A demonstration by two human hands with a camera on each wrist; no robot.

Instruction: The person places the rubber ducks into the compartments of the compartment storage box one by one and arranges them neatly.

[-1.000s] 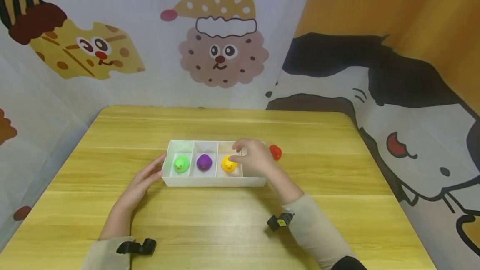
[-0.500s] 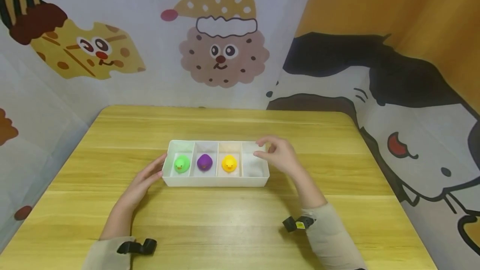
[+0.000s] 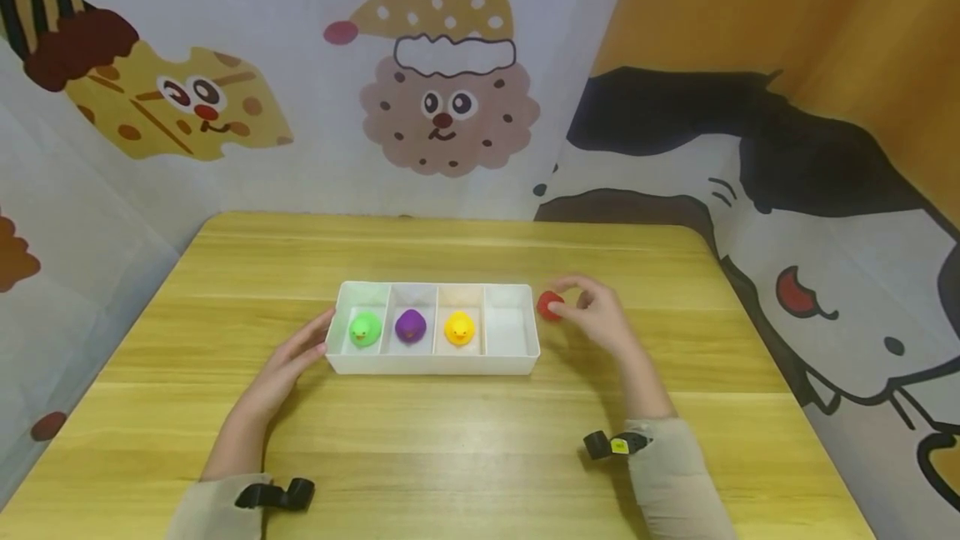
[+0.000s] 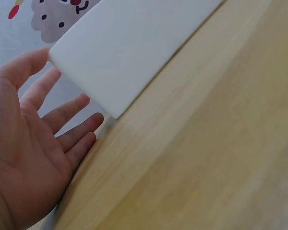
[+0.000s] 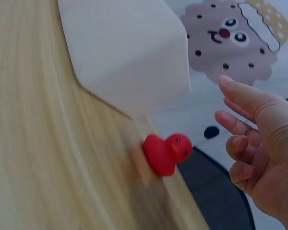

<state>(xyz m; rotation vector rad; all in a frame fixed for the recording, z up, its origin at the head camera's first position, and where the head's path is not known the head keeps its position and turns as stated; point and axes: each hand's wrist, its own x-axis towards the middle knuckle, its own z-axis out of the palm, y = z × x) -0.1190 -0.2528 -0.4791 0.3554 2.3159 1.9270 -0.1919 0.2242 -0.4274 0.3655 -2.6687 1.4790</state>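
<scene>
A white tray point(image 3: 435, 364) with a row of compartments stands on the table. From left to right it holds a green toy duck point(image 3: 365, 329), a purple toy duck point(image 3: 410, 327) and a yellow toy duck point(image 3: 459, 328); the rightmost compartment is bare. My left hand point(image 4: 33, 129) touches the tray's left end with its fingers spread. Just off the right end, a red toy duck point(image 5: 165, 152) sits on the table. My right hand point(image 3: 600, 317) is over it, thumb overlapping it in the head view. In the right wrist view a gap separates this hand's fingers from the duck.
The wooden table point(image 3: 442, 448) extends around the tray on all sides. Behind it hangs a cloth point(image 3: 450, 132) printed with cartoon figures. Both wrists wear a black camera mount point(image 3: 617, 445).
My right hand has moved right, from over the yellow duck past the tray's end to the red duck, which it hid half a second ago. The left hand and the tray stay put.
</scene>
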